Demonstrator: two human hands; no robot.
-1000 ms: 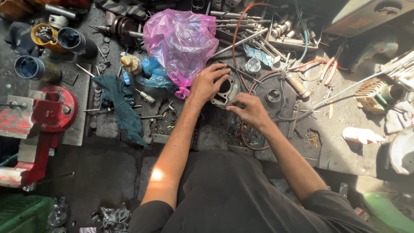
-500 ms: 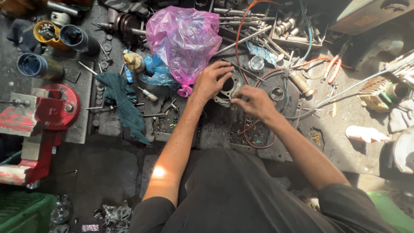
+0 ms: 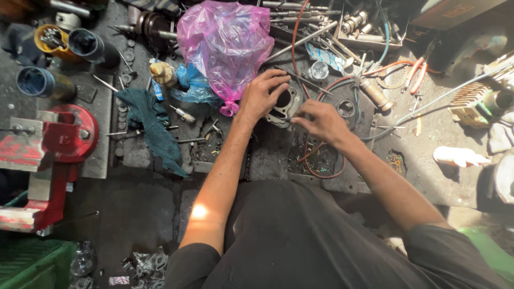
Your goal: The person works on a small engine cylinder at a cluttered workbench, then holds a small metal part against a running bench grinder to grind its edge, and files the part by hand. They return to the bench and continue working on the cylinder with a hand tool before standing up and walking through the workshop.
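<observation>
head | left hand (image 3: pixel 262 96), right hand (image 3: pixel 321 122) cover metal engine part (image 3: pixel 286 103) | contact unclear

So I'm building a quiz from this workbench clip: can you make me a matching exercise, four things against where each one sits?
Things:
1. pink plastic bag
2. red vise
3. metal engine part
4. orange-handled pliers

Places:
A. far left of the bench
B. under the left hand, with the right hand beside it
C. upper right, past the cables
D. top centre, just beyond the left hand

Pairs: 1-D, 2-A, 3-B, 4-C
</observation>
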